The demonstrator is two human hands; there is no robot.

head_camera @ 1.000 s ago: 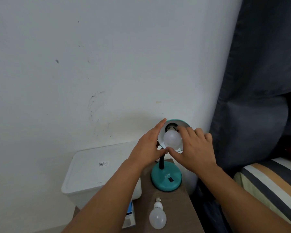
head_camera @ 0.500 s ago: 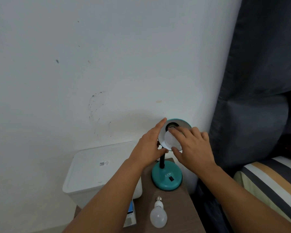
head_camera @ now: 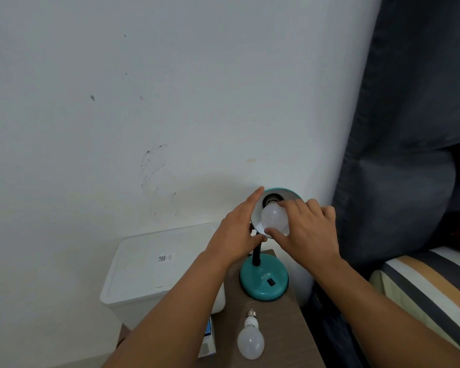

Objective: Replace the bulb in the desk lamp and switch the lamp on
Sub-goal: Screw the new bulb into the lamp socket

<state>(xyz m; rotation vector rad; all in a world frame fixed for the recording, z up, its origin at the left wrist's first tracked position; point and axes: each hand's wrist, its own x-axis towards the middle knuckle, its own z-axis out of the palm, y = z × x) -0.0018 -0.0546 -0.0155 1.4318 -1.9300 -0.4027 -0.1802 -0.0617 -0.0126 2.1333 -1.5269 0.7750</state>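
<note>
Forearms of mine reach forward from the bottom edge, two of them, over a narrow wooden table (head_camera: 282,338). Nearest to me on that table lies a spare bulb (head_camera: 251,341) on its side, its screw base pointing away from me; just left of it a small blue-and-white box (head_camera: 207,341) sticks out from under my left arm. Beyond the spare bulb stands the teal lamp base (head_camera: 263,282) with its black switch (head_camera: 270,282) facing up. Left of the table sits one white lidded bin (head_camera: 154,266), closed, so I cannot tell what it holds. Higher up, my left hand (head_camera: 237,235) is clasped around the rim of the lamp shade (head_camera: 258,216), thumb under its lower edge. My right hand (head_camera: 306,235) grips the second bulb (head_camera: 274,219) with fingertips and thumb; that bulb sits in the mouth of the shade, its base at the dark socket (head_camera: 271,200). That makes two bulbs. Behind everything are the white wall (head_camera: 170,102), a grey curtain (head_camera: 409,128) and a striped bed (head_camera: 436,282) at right.
</note>
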